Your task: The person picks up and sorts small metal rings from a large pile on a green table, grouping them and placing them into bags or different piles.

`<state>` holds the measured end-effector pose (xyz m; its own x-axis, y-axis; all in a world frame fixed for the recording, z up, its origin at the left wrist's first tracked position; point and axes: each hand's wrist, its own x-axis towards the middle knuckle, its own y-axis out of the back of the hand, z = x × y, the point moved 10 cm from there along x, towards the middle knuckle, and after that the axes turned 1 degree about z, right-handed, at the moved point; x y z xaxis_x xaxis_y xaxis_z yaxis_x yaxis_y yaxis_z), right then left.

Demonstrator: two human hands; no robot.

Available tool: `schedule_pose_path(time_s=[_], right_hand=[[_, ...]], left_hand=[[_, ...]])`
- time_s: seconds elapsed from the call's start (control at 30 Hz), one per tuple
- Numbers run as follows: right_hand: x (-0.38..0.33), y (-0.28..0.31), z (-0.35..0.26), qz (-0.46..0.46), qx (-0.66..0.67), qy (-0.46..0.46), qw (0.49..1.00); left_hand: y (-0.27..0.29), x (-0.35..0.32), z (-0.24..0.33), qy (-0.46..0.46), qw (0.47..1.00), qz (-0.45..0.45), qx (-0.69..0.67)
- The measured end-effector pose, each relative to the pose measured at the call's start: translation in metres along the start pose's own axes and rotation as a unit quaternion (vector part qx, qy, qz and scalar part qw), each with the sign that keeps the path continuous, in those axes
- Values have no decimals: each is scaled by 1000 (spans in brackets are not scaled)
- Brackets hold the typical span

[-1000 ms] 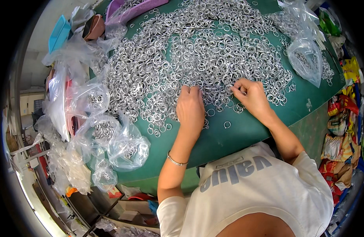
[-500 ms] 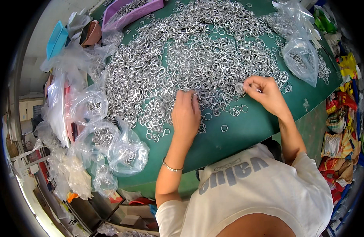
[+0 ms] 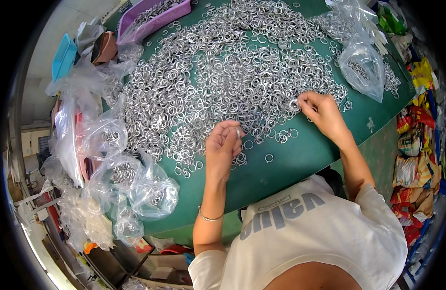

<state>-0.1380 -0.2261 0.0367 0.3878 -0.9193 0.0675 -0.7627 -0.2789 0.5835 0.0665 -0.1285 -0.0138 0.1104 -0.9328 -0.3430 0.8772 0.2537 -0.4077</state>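
The pile of metal rings (image 3: 199, 82) spreads over the green table (image 3: 194, 212); one loose ring (image 3: 269, 158) lies apart, on the person's side of the pile. At the pile's near edge, the left hand (image 3: 224, 142) has its grip clamped on a shiny ring (image 3: 238, 132), fingers curled, thumb side showing. At the pile's near right edge, the right hand (image 3: 320, 112) bends its fingers inward, thumb and forefinger close together beside a ring; whether they clamp it, I cannot tell. Half a second ago the left hand showed its back, fingertips down at the pile; now it has rolled over. Left of the pile sit clear plastic bags (image 3: 157, 195).
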Motion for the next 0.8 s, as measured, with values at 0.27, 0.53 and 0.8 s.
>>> schedule_pose_path(time_s=[0.27,0.53,0.8], right_hand=[[2,-4,6,-22,-39,-4,999],[-22,-46,6,-227,498,-200,813],[3,-32,27,-92,723,-183,660]], left_hand=[[-31,-5,-26,111,983,-12,-144],[-57,9,-26,72,996,-35,-40],[-16,9,-13,-21,991,45,121]])
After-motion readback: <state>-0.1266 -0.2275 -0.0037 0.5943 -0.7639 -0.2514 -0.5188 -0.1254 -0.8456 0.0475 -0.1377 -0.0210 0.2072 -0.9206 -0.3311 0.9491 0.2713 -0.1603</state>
